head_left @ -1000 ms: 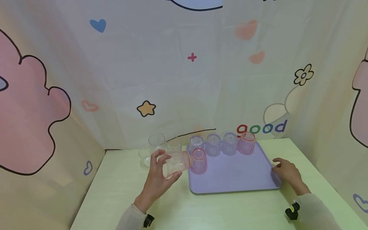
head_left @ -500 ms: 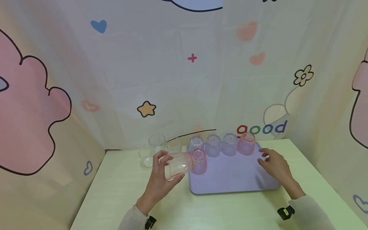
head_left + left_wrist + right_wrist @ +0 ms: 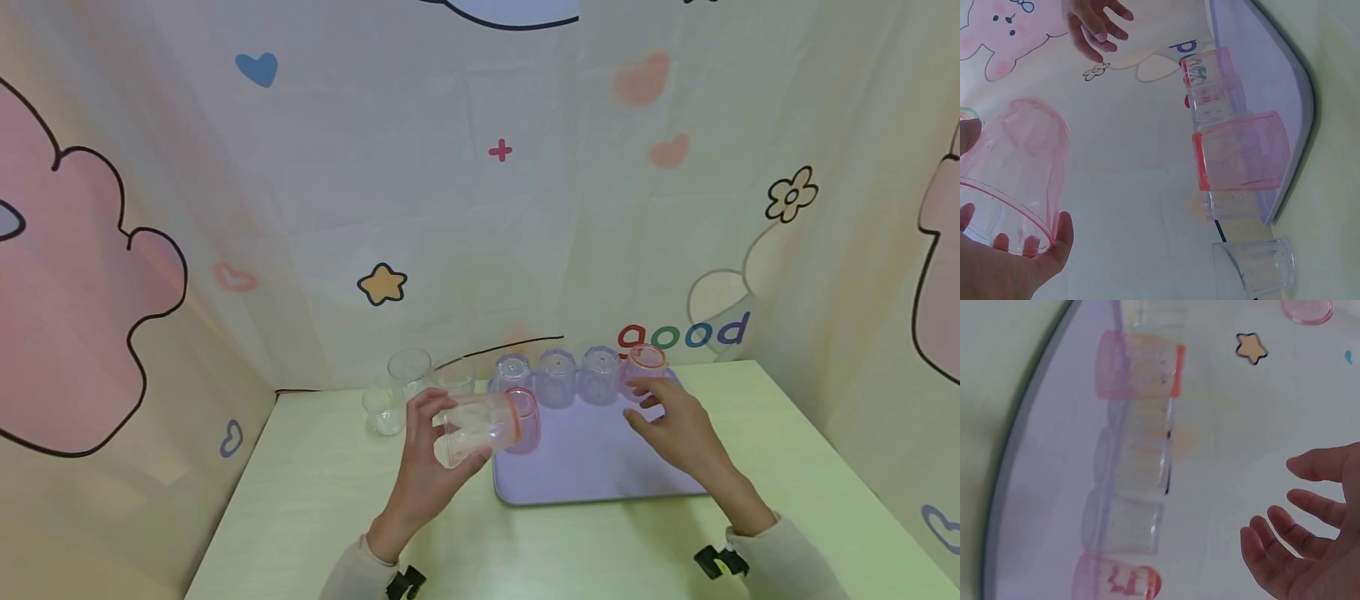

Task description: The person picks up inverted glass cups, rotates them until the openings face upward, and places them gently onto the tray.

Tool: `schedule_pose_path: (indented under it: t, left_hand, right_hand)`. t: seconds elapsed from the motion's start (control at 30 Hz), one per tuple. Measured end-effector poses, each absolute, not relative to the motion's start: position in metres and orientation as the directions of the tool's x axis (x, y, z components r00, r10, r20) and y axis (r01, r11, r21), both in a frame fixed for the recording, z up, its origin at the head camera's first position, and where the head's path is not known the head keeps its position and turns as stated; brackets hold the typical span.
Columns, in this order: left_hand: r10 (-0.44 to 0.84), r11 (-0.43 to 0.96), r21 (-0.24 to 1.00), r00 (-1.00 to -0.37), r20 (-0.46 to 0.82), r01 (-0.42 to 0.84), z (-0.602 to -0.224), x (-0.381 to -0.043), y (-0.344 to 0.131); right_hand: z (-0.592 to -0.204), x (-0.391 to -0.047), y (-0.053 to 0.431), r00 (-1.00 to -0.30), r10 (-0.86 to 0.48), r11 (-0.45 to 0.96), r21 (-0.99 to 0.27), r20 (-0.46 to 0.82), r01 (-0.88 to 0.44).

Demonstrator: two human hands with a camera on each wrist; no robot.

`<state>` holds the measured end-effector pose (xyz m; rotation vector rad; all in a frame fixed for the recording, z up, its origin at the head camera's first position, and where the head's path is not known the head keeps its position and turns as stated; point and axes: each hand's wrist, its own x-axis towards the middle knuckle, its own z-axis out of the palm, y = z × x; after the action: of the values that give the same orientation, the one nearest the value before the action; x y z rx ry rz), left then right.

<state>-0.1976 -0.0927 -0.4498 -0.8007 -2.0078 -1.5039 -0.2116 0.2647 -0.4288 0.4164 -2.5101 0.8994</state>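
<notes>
My left hand (image 3: 431,479) grips a clear pinkish glass (image 3: 480,427) tipped on its side, its base end pointing right; in the left wrist view the fingers curl round this glass (image 3: 1019,165). Above the lilac tray (image 3: 585,479) hovers my right hand (image 3: 678,425), fingers loosely bent and holding nothing. Behind that hand, a pink glass (image 3: 647,358) stands upside down at the tray's back right, partly hidden. Another upside-down pink glass (image 3: 528,425) is at the tray's left side, just behind the held one.
Several clear glasses (image 3: 557,379) stand upside down in a row along the tray's back edge. Left of the tray, several clear glasses (image 3: 409,371) stand on the pale table (image 3: 300,492). A printed curtain (image 3: 450,208) hangs behind the table.
My right hand has left the tray's right edge and moved left over the tray. My left hand has shifted slightly right, still gripping the tipped glass.
</notes>
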Motion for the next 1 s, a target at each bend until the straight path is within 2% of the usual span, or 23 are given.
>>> schedule_pose_path:
  t: [0.2,0.47,0.77,1.0]
  left_hand:
    - [0.129,0.121,0.753,-0.762,0.634,0.647,-0.441,-0.194,-0.085]
    - [0.119,0.056,0.819,-0.818,0.563,0.572,-0.435,-0.193,-0.076]
    - [0.156,-0.04,0.837,-0.824,0.545,0.546,-0.426,-0.194,-0.065]
    - [0.168,-0.054,0.838,-0.822,0.544,0.543,-0.424,-0.196,-0.054]
  right_hand:
    - [-0.414,-0.201,0.243,-0.823,-0.237,0.591,-0.595,0.516,-0.544]
    - [-0.408,-0.195,0.22,-0.761,-0.31,0.428,-0.632,0.569,-0.647]
    - [-0.402,-0.193,0.196,-0.72,-0.354,0.259,-0.677,0.597,-0.689]
    - [-0.399,-0.194,0.182,-0.681,-0.373,0.168,-0.677,0.63,-0.717]
